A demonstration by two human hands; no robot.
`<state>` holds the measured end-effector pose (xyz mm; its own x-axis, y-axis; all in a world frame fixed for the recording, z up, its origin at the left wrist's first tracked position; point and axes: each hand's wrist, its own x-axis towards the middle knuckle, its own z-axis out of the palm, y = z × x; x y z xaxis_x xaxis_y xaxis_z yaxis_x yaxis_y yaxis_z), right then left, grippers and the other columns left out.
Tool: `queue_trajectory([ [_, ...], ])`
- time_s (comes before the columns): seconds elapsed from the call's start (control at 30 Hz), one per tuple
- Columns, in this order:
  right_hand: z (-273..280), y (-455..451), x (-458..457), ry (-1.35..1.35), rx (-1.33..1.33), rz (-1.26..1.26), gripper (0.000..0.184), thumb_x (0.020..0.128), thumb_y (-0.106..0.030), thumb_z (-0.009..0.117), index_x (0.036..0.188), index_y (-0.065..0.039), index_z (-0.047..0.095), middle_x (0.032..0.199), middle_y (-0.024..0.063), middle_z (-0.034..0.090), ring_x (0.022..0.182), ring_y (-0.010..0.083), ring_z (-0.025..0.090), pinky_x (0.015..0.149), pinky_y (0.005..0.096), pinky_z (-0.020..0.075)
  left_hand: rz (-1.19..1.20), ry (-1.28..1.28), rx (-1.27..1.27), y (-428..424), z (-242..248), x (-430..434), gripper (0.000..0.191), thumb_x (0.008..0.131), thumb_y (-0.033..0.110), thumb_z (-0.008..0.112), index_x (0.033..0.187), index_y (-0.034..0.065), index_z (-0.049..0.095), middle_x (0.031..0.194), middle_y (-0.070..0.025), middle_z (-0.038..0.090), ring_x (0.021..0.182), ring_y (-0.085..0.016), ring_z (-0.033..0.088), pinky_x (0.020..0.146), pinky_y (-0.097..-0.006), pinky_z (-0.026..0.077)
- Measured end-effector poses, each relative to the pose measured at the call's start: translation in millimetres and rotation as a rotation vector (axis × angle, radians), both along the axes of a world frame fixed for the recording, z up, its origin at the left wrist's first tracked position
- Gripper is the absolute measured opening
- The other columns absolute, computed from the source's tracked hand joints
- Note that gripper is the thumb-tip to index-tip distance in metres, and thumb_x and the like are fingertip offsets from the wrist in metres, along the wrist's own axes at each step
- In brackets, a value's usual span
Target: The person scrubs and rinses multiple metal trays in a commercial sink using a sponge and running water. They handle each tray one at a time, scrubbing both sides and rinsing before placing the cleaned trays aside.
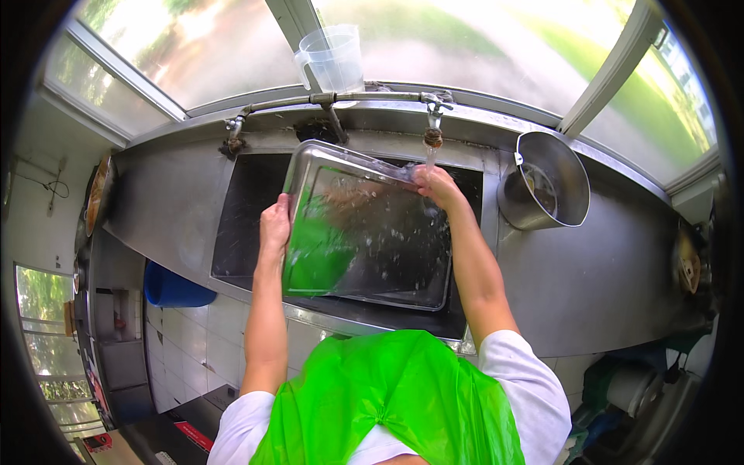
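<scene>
A shiny rectangular metal tray [383, 244] is held tilted over the dark sink basin [244, 232]. My left hand [275, 224] grips its left edge, with the thumb at the rim. At the far right corner my right hand [435, 185] is on the tray's rim, directly below the tap [433, 136]. Water runs from the tap onto that hand and the corner, and drops lie scattered across the tray's surface. The green apron I wear is mirrored in the metal. My right fingertips are partly hidden by the splashing water.
A deep metal pot [543, 180] with a bail handle stands on the steel counter [587, 279] to the right. Behind the water pipe [279, 102], a clear plastic measuring jug [332, 58] rests at the window. A blue bin [174, 285] stands below the counter at left.
</scene>
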<state>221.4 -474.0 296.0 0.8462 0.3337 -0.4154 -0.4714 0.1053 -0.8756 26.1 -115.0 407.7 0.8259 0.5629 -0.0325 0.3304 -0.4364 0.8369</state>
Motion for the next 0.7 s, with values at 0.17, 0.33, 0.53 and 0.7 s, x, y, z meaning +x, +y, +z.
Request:
queue_trajectory([
  [0.17,-91,-57,-27,-0.32,-0.564,-0.443,0.038,0.098,-0.037,0.061,0.121,-0.007,0.068,0.117,0.0136,0.071,0.106,0.0304,0.067,0.091,0.0455,0.0531,-0.042,-0.149,-0.177,66,33,-24,0.065,0.105,0.057,0.049,0.086,-0.0025,0.069,0.074,-0.0024,0.063,0.066,-0.011,0.053,0.058,-0.0334,0.044],
  [0.33,-158,-40,-134,0.475,-0.137,-0.379,0.064,0.105,-0.056,0.045,0.134,-0.002,0.061,0.131,0.0188,0.066,0.12,0.0332,0.063,0.099,0.0464,0.052,0.03,-0.106,-0.487,152,-8,-25,0.057,0.107,0.05,0.049,0.101,-0.002,0.07,0.088,-0.0029,0.069,0.073,-0.012,0.061,0.067,-0.031,0.053],
  [0.53,-91,-57,-165,0.107,-0.221,-0.531,0.042,0.109,-0.035,0.048,0.119,0.0,0.068,0.106,0.0095,0.072,0.093,0.0192,0.067,0.087,0.037,0.0539,0.077,-0.006,-0.683,204,-173,15,0.037,0.11,0.042,0.045,0.112,0.009,0.062,0.098,-0.001,0.067,0.088,-0.01,0.062,0.074,-0.0326,0.052],
  [0.7,9,-72,-168,-0.237,-0.689,-0.491,0.031,0.103,-0.011,0.052,0.126,0.004,0.067,0.111,0.0077,0.073,0.1,0.016,0.065,0.092,0.0325,0.0511,0.282,0.276,-0.99,146,-290,27,0.057,0.105,0.064,0.039,0.076,0.0177,0.054,0.064,0.0029,0.053,0.059,-0.013,0.052,0.056,-0.0332,0.046],
])
